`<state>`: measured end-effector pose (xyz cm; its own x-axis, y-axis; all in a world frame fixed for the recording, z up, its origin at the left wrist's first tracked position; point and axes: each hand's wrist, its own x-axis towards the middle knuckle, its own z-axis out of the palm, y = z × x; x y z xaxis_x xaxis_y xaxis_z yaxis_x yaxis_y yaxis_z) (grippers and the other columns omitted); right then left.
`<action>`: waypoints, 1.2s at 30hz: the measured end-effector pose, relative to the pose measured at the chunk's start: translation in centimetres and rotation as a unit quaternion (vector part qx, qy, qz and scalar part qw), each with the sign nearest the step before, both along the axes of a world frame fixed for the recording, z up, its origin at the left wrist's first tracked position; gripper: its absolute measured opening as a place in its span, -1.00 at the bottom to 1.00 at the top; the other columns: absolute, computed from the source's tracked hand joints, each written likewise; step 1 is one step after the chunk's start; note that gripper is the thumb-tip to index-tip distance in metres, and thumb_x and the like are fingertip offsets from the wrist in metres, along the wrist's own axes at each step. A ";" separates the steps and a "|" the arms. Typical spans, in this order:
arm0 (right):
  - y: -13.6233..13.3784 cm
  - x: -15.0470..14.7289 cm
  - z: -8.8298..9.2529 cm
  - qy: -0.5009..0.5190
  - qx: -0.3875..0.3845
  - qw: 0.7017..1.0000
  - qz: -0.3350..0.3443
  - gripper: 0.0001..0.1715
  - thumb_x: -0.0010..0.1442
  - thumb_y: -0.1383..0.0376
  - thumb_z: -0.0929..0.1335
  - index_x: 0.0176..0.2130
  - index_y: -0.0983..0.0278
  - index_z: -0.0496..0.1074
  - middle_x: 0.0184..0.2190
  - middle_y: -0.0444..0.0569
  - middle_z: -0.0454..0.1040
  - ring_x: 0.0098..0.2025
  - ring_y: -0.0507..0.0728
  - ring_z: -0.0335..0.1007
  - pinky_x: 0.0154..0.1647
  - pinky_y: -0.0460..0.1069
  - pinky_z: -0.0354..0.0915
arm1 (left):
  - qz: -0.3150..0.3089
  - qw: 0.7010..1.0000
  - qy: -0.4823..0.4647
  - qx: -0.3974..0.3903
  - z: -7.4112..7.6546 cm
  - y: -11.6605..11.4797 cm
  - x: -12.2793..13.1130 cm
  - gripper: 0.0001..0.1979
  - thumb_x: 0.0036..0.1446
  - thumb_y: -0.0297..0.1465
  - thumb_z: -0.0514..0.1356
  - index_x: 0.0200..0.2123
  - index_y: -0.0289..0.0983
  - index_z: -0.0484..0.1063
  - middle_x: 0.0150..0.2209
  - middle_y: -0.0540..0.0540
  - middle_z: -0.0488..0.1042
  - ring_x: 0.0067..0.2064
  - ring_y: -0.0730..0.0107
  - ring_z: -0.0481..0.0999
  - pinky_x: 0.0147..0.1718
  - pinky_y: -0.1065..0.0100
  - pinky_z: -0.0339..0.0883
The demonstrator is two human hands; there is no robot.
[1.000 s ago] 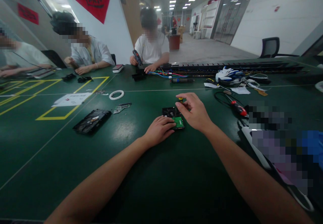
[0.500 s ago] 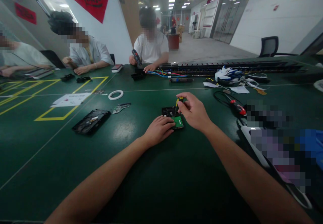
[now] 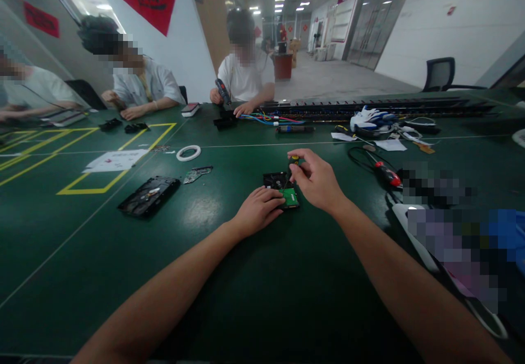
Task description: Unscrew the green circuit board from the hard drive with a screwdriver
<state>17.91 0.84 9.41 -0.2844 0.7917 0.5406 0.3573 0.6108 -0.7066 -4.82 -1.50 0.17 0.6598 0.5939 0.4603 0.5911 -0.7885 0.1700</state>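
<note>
Past the table's (image 3: 221, 287) near edge, your left hand (image 3: 259, 212) holds the drive (image 3: 291, 197); right hand (image 3: 316, 179) grips a near-upright screwdriver (image 3: 293, 161) above.

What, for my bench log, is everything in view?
Device: 1, black-green, centre
Yellow screwdriver: 1, yellow-black, over device
Case: 1, black, left
Circuit board: 1, grey, left
Ring: 1, white, left
Papers: several, white, both sides
Red screwdriver: 1, red-black, right
Gloves: count unclear, white-blue, right
Wires: several, multicoloured, far centre
People: 3, pale tops, across table
Table: 1, green, throughout
Left hand: 1, bare, on device
Right hand: 1, bare, holding yellow screwdriver
</note>
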 end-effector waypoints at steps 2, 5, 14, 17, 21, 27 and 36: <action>-0.1 0.0 0.2 -0.010 0.022 1.000 -0.014 -0.72 0.40 0.20 0.35 0.10 0.11 0.43 0.07 0.06 0.48 -0.22 0.15 0.51 -0.19 0.13 0.48 | 0.000 1.000 -0.002 0.003 0.0 0.0 0.0 -0.70 0.43 -0.25 0.16 0.14 -0.19 0.48 0.15 -0.18 0.51 0.19 0.11 0.51 0.27 -0.09 0.30; 0.0 0.1 0.4 -0.033 0.059 0.997 -0.028 -0.79 0.37 0.19 0.39 0.01 0.11 0.48 0.01 0.04 0.49 -0.13 0.20 0.48 -0.17 0.13 0.46 | 0.000 1.000 -0.001 -0.001 0.0 0.0 0.0 -0.69 0.43 -0.25 0.17 0.16 -0.18 0.48 0.15 -0.19 0.51 0.20 0.11 0.50 0.26 -0.09 0.31; 0.1 0.1 0.1 -0.026 0.012 1.000 0.001 -0.67 0.40 0.33 0.29 0.12 0.11 0.42 -0.04 -0.03 0.56 -0.33 0.11 0.49 -0.20 0.09 0.43 | 0.000 1.000 -0.004 -0.003 0.0 0.0 0.0 -0.69 0.42 -0.25 0.17 0.15 -0.17 0.49 0.15 -0.18 0.52 0.20 0.12 0.50 0.29 -0.08 0.29; -0.2 0.0 0.2 -0.033 0.032 0.999 -0.008 -0.70 0.40 0.29 0.32 0.10 0.12 0.44 -0.01 0.02 0.53 -0.23 0.15 0.49 -0.18 0.10 0.43 | 0.001 1.000 -0.002 -0.001 -0.1 0.0 0.0 -0.69 0.42 -0.25 0.17 0.16 -0.18 0.48 0.16 -0.18 0.51 0.20 0.11 0.50 0.28 -0.09 0.29; -0.2 -0.1 0.5 -0.049 0.074 0.996 -0.025 -0.79 0.38 0.24 0.36 0.01 0.12 0.48 0.00 0.06 0.44 -0.12 0.20 0.46 -0.14 0.12 0.44 | 0.001 1.000 -0.004 -0.002 -0.1 0.0 0.0 -0.69 0.42 -0.25 0.17 0.15 -0.17 0.48 0.16 -0.18 0.51 0.19 0.11 0.51 0.28 -0.10 0.30; 0.0 0.2 0.4 -0.045 0.073 0.996 -0.011 -0.79 0.39 0.32 0.32 0.00 0.12 0.47 0.00 0.02 0.49 -0.22 0.15 0.48 -0.15 0.13 0.45 | 0.000 1.000 -0.006 -0.004 0.0 0.0 0.0 -0.69 0.42 -0.26 0.18 0.16 -0.17 0.48 0.15 -0.19 0.52 0.20 0.11 0.50 0.28 -0.09 0.30; -0.2 0.1 0.5 -0.051 0.076 0.995 -0.033 -0.77 0.37 0.22 0.40 0.02 0.12 0.49 -0.01 0.03 0.51 -0.22 0.17 0.49 -0.18 0.13 0.47 | -0.005 1.000 -0.009 0.002 0.2 -0.1 0.0 -0.69 0.43 -0.25 0.17 0.16 -0.18 0.48 0.15 -0.18 0.52 0.20 0.11 0.50 0.27 -0.08 0.31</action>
